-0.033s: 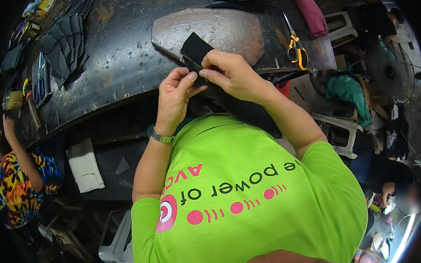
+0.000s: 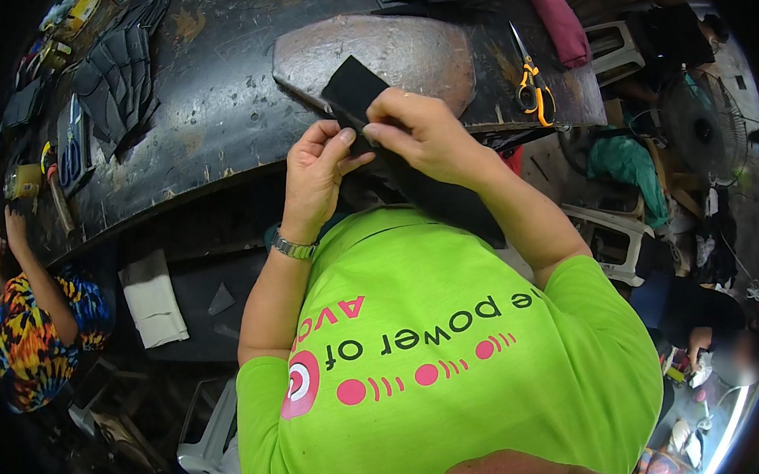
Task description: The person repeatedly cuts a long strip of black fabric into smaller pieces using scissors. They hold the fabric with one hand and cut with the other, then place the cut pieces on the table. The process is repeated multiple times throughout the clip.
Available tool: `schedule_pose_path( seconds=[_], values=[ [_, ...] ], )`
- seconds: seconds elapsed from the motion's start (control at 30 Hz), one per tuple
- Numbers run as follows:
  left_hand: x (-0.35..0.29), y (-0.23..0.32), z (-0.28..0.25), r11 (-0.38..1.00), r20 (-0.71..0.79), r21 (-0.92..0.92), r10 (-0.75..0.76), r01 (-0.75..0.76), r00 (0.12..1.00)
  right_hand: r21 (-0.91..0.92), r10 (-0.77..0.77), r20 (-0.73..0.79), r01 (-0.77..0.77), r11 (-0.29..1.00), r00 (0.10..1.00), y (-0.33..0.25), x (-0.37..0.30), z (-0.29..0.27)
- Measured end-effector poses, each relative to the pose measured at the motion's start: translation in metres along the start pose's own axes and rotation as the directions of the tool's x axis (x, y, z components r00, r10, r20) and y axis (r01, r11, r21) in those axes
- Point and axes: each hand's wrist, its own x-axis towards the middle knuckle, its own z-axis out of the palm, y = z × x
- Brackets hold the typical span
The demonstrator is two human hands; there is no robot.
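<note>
Between my two hands is a flat black piece of material (image 2: 354,84), perhaps leather or cloth, its squared end pointing up over the table's near edge. My left hand (image 2: 316,161) pinches its lower left edge between thumb and fingertips. With thumb and bent fingers, my right hand (image 2: 415,129) grips the right edge. The lower part of the piece is dark and partly covered by my fingers. Just beyond it lies a worn brown board (image 2: 411,48) with a rounded outline.
Yellow-handled scissors (image 2: 533,84) lie at the table's right end, near a maroon roll (image 2: 557,19). Stacked black pieces (image 2: 114,84), blue-handled scissors (image 2: 70,156) and a hammer (image 2: 58,196) are on the left. A person in a colourful shirt (image 2: 38,336) is at far left; a fan (image 2: 703,126) stands right.
My right hand has shifted slightly up, and its thumb has moved a little away from my left fingertips. The black piece has tilted slightly. My left hand is almost still.
</note>
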Motion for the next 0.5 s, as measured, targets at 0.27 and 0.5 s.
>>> schedule_pose_path(
  seconds=[0.27, 0.5],
  values=[
    [0.019, 0.009, -0.001, 0.982, -0.004, -0.172, 0.077, -0.077, 0.997, -0.593, 0.182, -0.419, -0.420, 0.687, 0.889, 0.064, -0.049, -0.114],
    [0.028, -0.005, -0.001, 0.980, -0.030, -0.184, 0.076, -0.080, 0.997, -0.606, 0.542, -0.445, -0.685, 0.405, 0.713, 0.110, -0.095, -0.145]
  ],
)
